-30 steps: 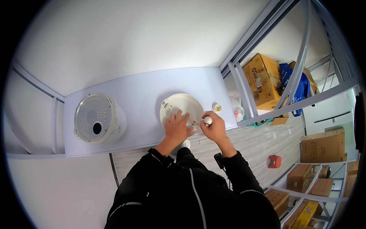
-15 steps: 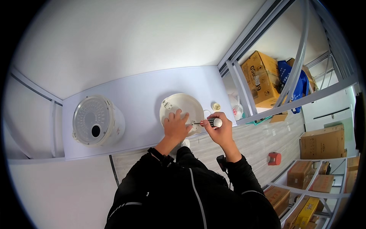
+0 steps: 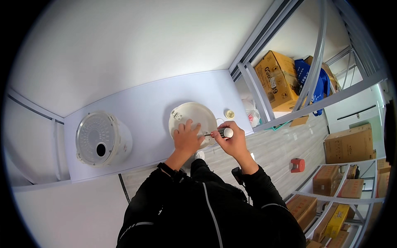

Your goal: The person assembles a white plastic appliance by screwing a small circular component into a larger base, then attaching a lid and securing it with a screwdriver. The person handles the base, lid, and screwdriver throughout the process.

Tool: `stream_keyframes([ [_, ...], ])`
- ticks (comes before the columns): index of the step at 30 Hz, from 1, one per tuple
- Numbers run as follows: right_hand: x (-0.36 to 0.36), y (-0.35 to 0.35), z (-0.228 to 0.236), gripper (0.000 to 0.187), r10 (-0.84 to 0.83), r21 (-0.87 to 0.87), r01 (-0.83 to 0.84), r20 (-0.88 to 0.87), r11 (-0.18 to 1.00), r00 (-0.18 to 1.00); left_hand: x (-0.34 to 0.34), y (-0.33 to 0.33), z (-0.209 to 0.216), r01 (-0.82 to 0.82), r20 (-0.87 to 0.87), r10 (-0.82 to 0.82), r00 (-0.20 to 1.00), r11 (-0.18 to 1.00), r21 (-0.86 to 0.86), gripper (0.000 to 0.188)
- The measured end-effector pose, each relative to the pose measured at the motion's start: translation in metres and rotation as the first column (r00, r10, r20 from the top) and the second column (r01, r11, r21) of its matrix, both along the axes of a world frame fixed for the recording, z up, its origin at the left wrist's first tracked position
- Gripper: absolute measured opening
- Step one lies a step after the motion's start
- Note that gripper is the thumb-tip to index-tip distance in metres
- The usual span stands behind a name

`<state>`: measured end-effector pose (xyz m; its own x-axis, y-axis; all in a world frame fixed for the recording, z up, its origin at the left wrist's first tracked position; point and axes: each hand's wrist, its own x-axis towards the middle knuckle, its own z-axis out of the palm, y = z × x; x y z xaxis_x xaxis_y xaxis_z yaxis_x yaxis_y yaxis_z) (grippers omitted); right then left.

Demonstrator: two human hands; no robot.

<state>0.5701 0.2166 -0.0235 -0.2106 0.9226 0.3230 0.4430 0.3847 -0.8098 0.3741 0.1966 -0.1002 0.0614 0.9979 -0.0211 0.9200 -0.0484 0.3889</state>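
Note:
A round white cover, shallow like a lid, lies near the front edge of the table. My left hand rests on it with the fingers spread. My right hand is closed round the handle of a screwdriver, which has a white end and dark and red bands. Its shaft points left, and the tip meets the right part of the cover near my left fingers. Whatever the tip touches is too small to make out. Just beyond my right hand sits a small round pale-yellow container.
On the left of the table stands a white cylindrical housing with a perforated end and a dark hole. Metal shelving holds a yellow carton and a blue bag at the right. A red stool is on the floor.
The whole view has shifted slightly, so things on the table appear a little further left. The hands keep the same hold on the cover and screwdriver.

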Motion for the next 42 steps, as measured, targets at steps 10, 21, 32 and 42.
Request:
stream_keyframes([
  [10, -0.001, 0.002, 0.0, 0.033, 0.009, -0.019, -0.009, -0.002, 1.0, 1.0, 0.001, 0.0, 0.002, -0.003, -0.002, 0.003, 1.0, 1.0, 0.005, 0.06],
  [21, -0.006, 0.005, 0.003, 0.054, 0.038, 0.056, -0.039, 0.013, 0.998, 0.999, 0.001, -0.001, 0.003, 0.008, -0.012, -0.008, 1.0, 1.0, 0.008, 0.06],
  [32, -0.014, -0.001, 0.057, 0.059, 0.071, 0.202, -0.153, 0.365, 0.967, 0.928, 0.002, -0.001, -0.005, 0.004, -0.032, -0.001, 0.999, 0.996, 0.09, 0.06],
  [42, -0.012, -0.001, 0.068, 0.055, -0.042, 0.15, -0.052, 0.564, 0.987, 0.825, 0.003, -0.002, -0.008, 0.003, -0.044, 0.004, 0.999, 0.988, 0.153, 0.059],
])
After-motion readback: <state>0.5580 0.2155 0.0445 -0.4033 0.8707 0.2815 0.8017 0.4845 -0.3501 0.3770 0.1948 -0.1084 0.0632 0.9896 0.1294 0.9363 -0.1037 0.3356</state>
